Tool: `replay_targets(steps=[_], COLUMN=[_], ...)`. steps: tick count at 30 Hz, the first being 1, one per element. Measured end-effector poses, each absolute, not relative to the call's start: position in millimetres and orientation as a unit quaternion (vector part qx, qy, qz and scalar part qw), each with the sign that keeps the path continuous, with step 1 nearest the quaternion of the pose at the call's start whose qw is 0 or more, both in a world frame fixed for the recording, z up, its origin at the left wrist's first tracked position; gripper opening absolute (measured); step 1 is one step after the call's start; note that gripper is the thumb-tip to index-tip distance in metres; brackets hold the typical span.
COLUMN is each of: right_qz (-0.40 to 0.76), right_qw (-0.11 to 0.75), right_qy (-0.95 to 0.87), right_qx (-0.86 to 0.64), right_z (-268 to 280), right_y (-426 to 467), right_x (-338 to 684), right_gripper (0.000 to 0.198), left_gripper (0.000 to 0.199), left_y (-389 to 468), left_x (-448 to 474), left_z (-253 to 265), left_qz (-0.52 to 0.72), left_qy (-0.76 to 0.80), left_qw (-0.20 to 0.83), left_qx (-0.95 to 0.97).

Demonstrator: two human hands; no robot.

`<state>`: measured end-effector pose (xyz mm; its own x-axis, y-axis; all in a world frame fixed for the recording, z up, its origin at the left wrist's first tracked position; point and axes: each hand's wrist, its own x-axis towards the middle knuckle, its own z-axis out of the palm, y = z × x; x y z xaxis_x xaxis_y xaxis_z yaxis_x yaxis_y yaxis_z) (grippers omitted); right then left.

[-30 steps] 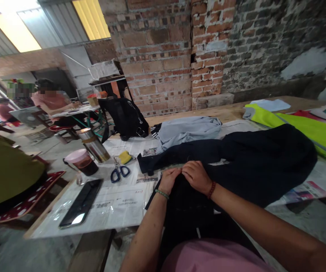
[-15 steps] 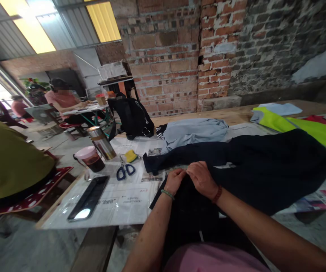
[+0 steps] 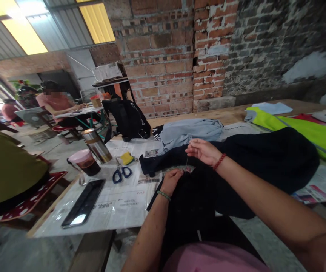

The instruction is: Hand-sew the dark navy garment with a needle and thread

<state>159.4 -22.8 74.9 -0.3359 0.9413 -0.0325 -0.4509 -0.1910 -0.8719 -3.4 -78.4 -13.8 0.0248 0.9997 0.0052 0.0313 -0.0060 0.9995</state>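
Note:
My left hand [image 3: 172,182], with a green beaded bracelet, pinches the edge of a black garment [image 3: 192,204] that hangs over my lap. My right hand [image 3: 204,152], a red bracelet at its wrist, is raised above the cloth with thumb and fingers pinched together. A fine thread [image 3: 187,161] runs from these fingers down toward the cloth by my left fingertips. Whether a needle is between the fingers is too small to tell. Behind my hands, a dark navy garment [image 3: 273,158] lies spread over the table.
On the newspaper-covered table [image 3: 114,211] lie a phone [image 3: 83,203], blue-handled scissors [image 3: 122,174] and a yellow object [image 3: 127,158]. A lidded cup [image 3: 85,162], steel flask [image 3: 96,145], black backpack [image 3: 127,119], grey garment [image 3: 191,132] and neon-yellow garment [image 3: 296,130] stand or lie around. Other people sit leftward.
My right hand has lifted up and away from my left hand, and a thread now shows between it and the cloth. My left hand still pinches the garment. The view has shifted slightly.

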Motion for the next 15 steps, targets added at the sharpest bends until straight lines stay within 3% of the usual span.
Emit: replay_targets(steps=[15], right_qz=[0.422], right_qw=[0.675], right_qy=[-0.539], right_qx=[-0.275], right_z=[142], right_y=[26], right_x=[201], right_gripper=[0.005], left_gripper=[0.025], left_y=[-80], left_x=[0], left_z=[-7], left_qz=[0.471], left_qy=[0.500], left_qw=[0.550], left_qx=[0.475])
